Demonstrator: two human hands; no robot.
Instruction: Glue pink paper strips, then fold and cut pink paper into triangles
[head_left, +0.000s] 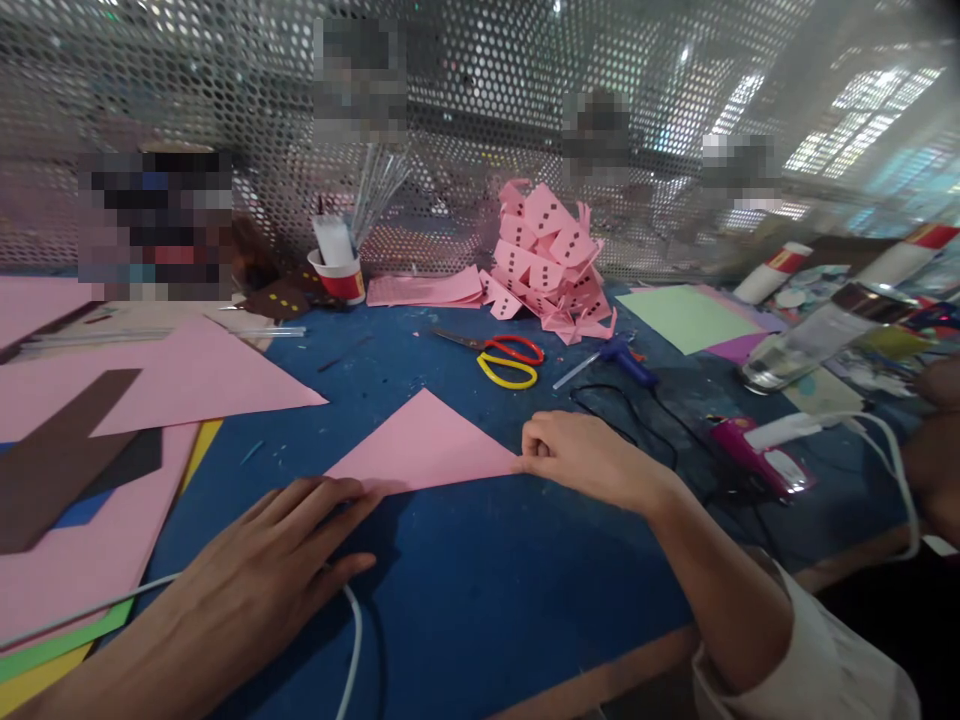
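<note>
A pink sheet of paper folded to a triangle (pixel 427 445) lies on the blue tabletop, its long edge toward me and its point away. My left hand (pixel 292 535) rests with fingers stretched out on the triangle's left corner, covering it. At the right corner my right hand (pixel 577 455) has its fingers curled, pinching the paper's tip. Beyond the triangle lie scissors (pixel 510 362) with one red and one yellow handle loop. Farther back stands a pile of folded pink paper pieces (pixel 551 260) marked with dark dots.
A blue glue gun (pixel 626 362) with a black cord lies right of the scissors. Pink sheets (pixel 180 375) and brown strips (pixel 71 450) cover the left side. A paper cup (pixel 337 277), a clear bottle (pixel 821 335) and a magenta power strip (pixel 761 458) stand around. A white cable (pixel 352 650) runs near my left hand.
</note>
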